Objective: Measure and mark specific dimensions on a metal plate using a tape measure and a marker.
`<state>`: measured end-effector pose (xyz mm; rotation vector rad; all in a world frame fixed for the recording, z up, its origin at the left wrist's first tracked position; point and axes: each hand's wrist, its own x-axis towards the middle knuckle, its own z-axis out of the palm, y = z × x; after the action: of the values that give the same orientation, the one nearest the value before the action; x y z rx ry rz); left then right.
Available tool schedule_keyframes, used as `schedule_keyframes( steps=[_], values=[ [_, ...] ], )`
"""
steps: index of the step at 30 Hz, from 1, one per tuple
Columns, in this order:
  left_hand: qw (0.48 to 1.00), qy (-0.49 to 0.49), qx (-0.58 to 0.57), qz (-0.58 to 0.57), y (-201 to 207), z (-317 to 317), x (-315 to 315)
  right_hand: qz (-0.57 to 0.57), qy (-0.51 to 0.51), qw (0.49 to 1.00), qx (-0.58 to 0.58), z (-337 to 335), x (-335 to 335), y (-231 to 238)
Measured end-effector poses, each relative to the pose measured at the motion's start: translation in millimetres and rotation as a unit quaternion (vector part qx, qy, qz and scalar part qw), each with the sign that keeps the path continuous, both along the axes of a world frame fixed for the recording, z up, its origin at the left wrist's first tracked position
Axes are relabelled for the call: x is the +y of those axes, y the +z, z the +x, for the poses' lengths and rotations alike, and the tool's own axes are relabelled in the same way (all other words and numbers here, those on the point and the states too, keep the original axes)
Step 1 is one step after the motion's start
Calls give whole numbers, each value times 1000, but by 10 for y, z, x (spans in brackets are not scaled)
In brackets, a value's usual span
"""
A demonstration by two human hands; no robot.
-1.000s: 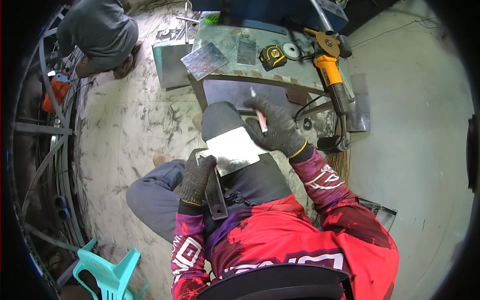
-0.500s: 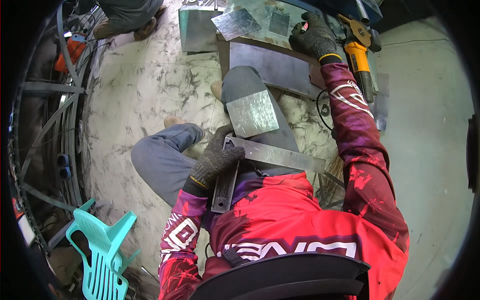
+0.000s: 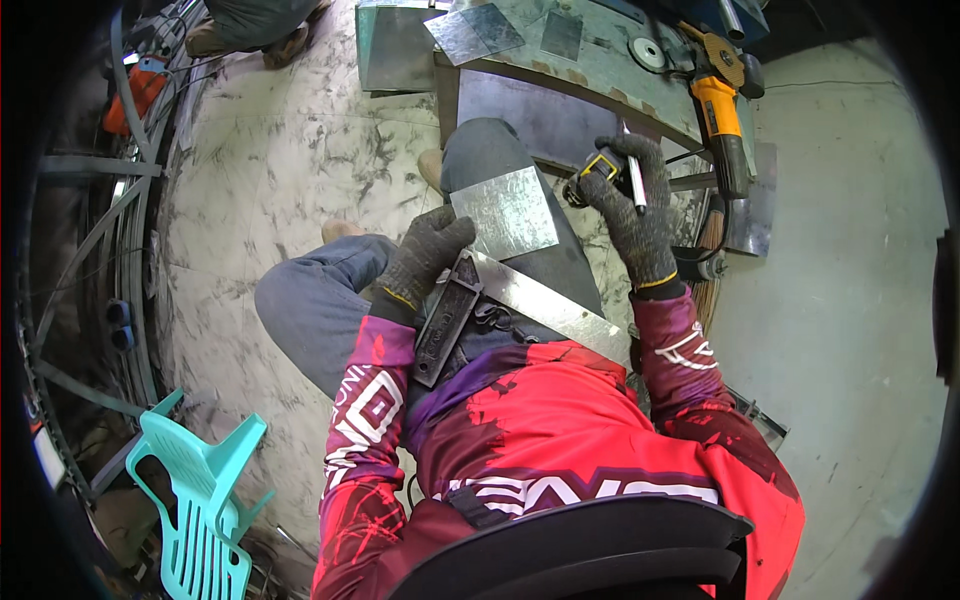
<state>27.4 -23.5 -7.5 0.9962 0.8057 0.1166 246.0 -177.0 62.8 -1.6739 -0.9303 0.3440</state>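
A small square metal sheet lies over my thigh. My gloved left hand is closed at its near left edge, thumb at the rim; the fingers beneath are hidden. Across my lap rests a try square, its black stock beside my left wrist and its steel blade slanting down to the right. My gloved right hand is closed on a tape measure with a yellow-edged face, and a white marker pen sticks out between its fingers. It is held between my knee and the workbench.
On the metal workbench ahead lie thin sheet pieces, a white disc and a yellow angle grinder. Metal bars line the left side. A turquoise plastic chair stands at lower left. Another person's legs are at the top.
My right hand has come back from the bench toward my lap, bringing the tape measure and marker. My left hand has let go of the try square and moved onto the sheet; the square has tilted.
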Motion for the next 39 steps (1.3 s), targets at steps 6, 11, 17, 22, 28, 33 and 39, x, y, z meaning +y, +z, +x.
schedule_keyframes(
  steps=[6,11,17,22,28,33,39],
  values=[
    [975,-31,28,217,-155,100,115,45,-42,997,35,66,-37,-144],
    [980,35,3,197,34,210,98,32,-46,998,-34,56,107,-4],
    [985,36,28,169,96,284,214,-6,-32,994,-100,96,164,-5],
    [956,23,15,292,-73,212,179,22,-29,997,-67,40,241,-105],
    [793,-62,-66,602,281,-15,-89,12,-25,999,-39,36,250,-185],
    [950,-130,89,270,268,-349,-323,24,-22,999,-25,61,263,-115],
    [954,-194,69,220,294,-668,-424,10,-47,997,-65,43,212,-150]
  ],
)
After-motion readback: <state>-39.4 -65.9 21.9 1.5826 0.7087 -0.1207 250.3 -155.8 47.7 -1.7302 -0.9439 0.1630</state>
